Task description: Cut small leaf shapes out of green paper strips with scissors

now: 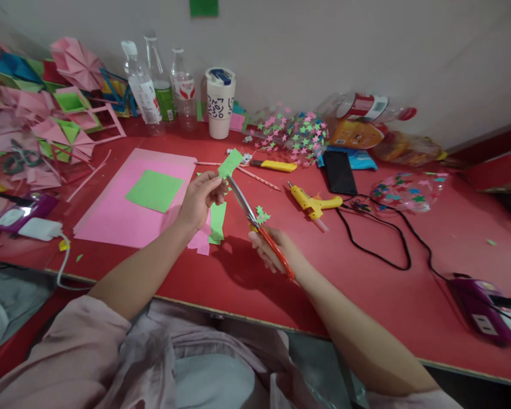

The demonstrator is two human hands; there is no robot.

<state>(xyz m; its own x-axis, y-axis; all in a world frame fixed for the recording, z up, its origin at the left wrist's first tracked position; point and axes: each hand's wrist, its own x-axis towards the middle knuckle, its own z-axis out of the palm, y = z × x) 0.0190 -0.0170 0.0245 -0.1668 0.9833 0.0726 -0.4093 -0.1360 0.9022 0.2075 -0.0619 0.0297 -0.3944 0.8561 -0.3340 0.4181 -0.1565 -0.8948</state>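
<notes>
Between the thumb and fingers of my left hand (202,199) is pinched a small piece of green paper (231,163). My right hand (276,250) grips a pair of scissors (276,248) with red-orange handles. Their blades point up and left, with the tips at the lower edge of the green piece. A few cut green stars (262,215) lie on the table just beyond the scissors. Beneath and beside my left hand are green paper strips (217,221) and pink scraps (201,243). A green square sheet (155,190) rests on larger pink paper (111,221) to the left.
On the right lie a yellow glue gun (313,201) with its cord, a black phone (339,172) and a purple power strip (485,309). A yellow cutter (279,166), bags of paper stars (306,136), a cup (220,108) and bottles (145,94) line the back. Folded paper ornaments (46,108) crowd the left.
</notes>
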